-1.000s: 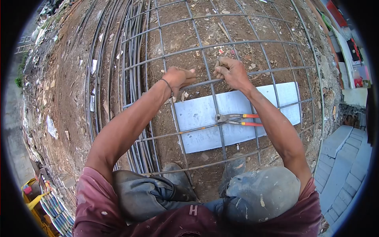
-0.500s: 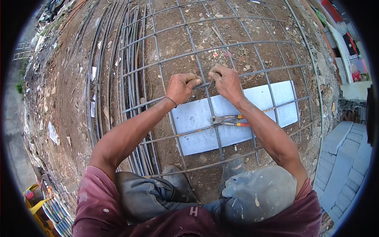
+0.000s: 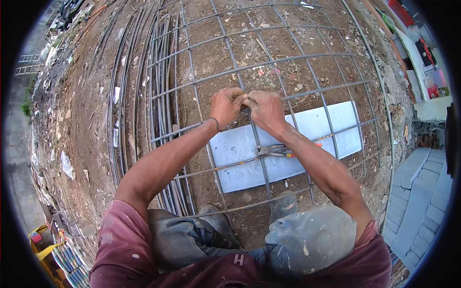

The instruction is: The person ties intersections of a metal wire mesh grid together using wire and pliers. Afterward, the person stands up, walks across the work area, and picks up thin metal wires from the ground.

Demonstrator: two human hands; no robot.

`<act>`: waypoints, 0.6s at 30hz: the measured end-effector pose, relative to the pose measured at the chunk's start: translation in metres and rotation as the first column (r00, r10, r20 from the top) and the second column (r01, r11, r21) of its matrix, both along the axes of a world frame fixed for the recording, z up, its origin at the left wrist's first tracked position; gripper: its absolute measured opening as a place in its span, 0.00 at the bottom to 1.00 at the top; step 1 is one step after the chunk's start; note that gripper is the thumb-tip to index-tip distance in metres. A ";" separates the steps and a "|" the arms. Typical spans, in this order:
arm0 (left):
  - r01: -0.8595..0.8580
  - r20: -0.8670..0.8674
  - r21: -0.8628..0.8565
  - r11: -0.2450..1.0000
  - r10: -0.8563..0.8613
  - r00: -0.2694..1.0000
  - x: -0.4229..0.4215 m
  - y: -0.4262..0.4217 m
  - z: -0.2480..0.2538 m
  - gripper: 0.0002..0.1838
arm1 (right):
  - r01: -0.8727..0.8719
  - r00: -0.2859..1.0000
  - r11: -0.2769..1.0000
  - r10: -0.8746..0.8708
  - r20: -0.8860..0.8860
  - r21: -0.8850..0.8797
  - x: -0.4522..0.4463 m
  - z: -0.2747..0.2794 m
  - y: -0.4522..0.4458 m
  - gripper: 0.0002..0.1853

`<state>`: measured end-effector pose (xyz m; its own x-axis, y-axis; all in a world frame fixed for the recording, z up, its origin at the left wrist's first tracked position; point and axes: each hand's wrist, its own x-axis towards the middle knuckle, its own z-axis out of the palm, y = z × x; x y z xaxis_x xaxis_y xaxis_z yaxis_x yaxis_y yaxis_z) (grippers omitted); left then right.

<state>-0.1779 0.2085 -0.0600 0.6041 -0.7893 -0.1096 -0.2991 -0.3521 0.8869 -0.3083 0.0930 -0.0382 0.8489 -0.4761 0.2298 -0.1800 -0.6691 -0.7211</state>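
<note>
Dirt lies under a big grid of metal bars, with a white board below its near part, pliers over the board, and the left hand and right hand pinched close together at the bars, what they hold too hidden to tell.

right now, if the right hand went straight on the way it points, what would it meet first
The right hand would probably meet the left hand first; their fingertips look close together, maybe touching, though depth is unclear.
</note>
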 end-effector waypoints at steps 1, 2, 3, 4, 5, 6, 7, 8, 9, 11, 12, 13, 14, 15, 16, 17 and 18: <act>0.012 0.079 0.009 1.000 -0.013 0.997 -0.002 -0.001 0.004 0.08 | -0.015 0.995 0.999 0.020 0.099 -0.046 -0.001 -0.004 0.005 0.06; 0.021 0.156 0.019 1.000 -0.023 0.987 -0.003 -0.001 0.005 0.08 | -0.022 0.994 0.998 0.027 0.105 -0.052 -0.002 0.000 0.007 0.06; -0.039 -0.029 -0.031 0.999 0.038 0.999 -0.004 -0.003 0.002 0.07 | -0.009 0.988 1.000 0.009 0.156 -0.002 -0.004 0.005 0.008 0.05; -0.042 -0.022 -0.036 0.998 0.041 0.999 -0.004 -0.005 0.001 0.07 | 0.003 0.978 0.999 -0.013 0.208 0.050 -0.005 0.009 0.008 0.04; -0.091 -0.056 -0.049 0.995 0.088 0.995 -0.004 -0.005 -0.004 0.06 | 0.009 0.986 1.000 -0.012 0.163 0.020 -0.008 0.010 0.008 0.01; -0.139 -0.091 -0.059 0.989 0.134 0.987 -0.003 -0.005 -0.012 0.06 | 0.009 0.986 1.000 -0.012 0.166 0.022 -0.009 0.010 0.009 0.01; -0.120 -0.057 -0.048 0.992 0.117 0.991 -0.002 -0.005 -0.021 0.07 | -0.010 0.983 1.000 0.012 0.184 -0.009 -0.009 0.010 0.010 0.02; -0.119 -0.056 -0.045 0.992 0.116 0.992 -0.005 -0.006 -0.015 0.07 | -0.029 0.979 0.999 0.036 0.200 -0.041 -0.010 0.010 0.011 0.02; -0.099 0.120 -0.045 0.994 0.104 0.987 -0.011 -0.005 -0.009 0.08 | -0.028 0.979 0.999 0.035 0.200 -0.038 -0.008 0.010 0.010 0.02; -0.077 0.292 -0.043 0.996 0.086 0.952 -0.021 0.001 0.001 0.09 | -0.048 0.993 0.998 0.052 0.108 -0.039 -0.001 0.014 0.002 0.03; -0.120 0.195 -0.023 0.992 0.123 0.973 -0.024 0.005 0.005 0.09 | -0.045 0.993 0.998 0.049 0.109 -0.043 0.001 0.019 -0.002 0.03; -0.161 0.095 0.002 0.987 0.160 0.983 -0.029 0.008 0.009 0.09 | -0.001 0.998 0.999 -0.002 0.063 0.044 0.003 0.024 -0.006 0.04; -0.158 0.091 0.004 0.987 0.157 0.983 -0.035 0.013 0.008 0.09 | 0.048 0.999 0.990 -0.049 0.010 0.133 0.004 0.029 -0.009 0.05; -0.105 0.217 -0.101 0.989 0.125 0.968 -0.043 0.020 0.007 0.09 | 0.038 0.999 0.992 -0.039 0.007 0.121 0.003 0.032 -0.010 0.06; -0.038 0.344 -0.196 0.980 0.105 0.933 -0.047 0.025 0.005 0.10 | 0.041 0.999 0.991 -0.042 0.004 0.128 0.004 0.029 -0.007 0.06; -0.018 0.411 -0.200 0.980 0.100 0.906 -0.048 0.025 0.003 0.10 | -0.022 1.000 1.000 0.022 0.017 -0.013 0.005 0.027 -0.003 0.05; -0.019 0.409 -0.195 0.981 0.099 0.907 -0.046 0.026 -0.001 0.10 | -0.084 0.996 0.984 0.089 0.021 -0.156 0.005 0.025 0.000 0.05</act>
<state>-0.2238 0.2345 -0.0613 0.6095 -0.7326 0.3031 -0.6372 -0.2251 0.7371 -0.3029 0.0927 -0.0131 0.8774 -0.3581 0.3193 -0.0979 -0.7851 -0.6116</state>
